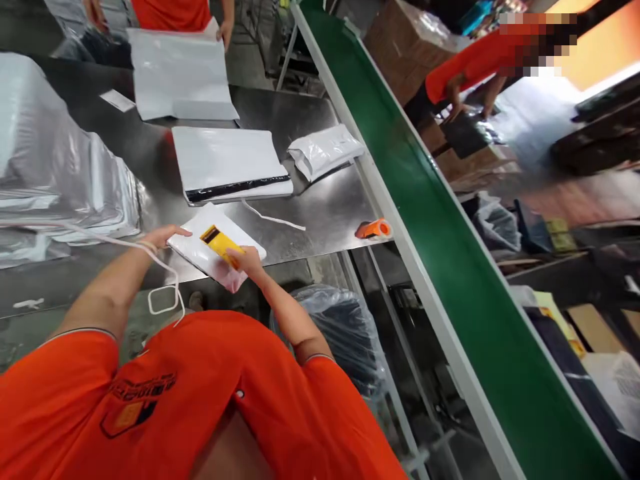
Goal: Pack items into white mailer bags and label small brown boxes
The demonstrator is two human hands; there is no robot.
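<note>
My left hand [161, 237] is closed on the left corner of a white plastic mailing bag [200, 217], which lies tilted over the near edge of the metal table. Between the fingers of my right hand [247, 261] is a flat yellow piece [219, 244] with a dark band at its upper end. It rests over the bag's face, and I cannot tell whether it is a packet or a card. Just beyond lies a larger white mailing bag [227, 157] with a black strip along its near edge. A thin white strip [274, 217] lies beside it.
Stacked plastic bags [65, 160] fill the table's left side. A wrapped white parcel [327, 152] and an orange tape dispenser [374, 229] lie near the green conveyor [430, 247]. Across the table, a person holds a big white bag [180, 73]. Another person works beyond the conveyor.
</note>
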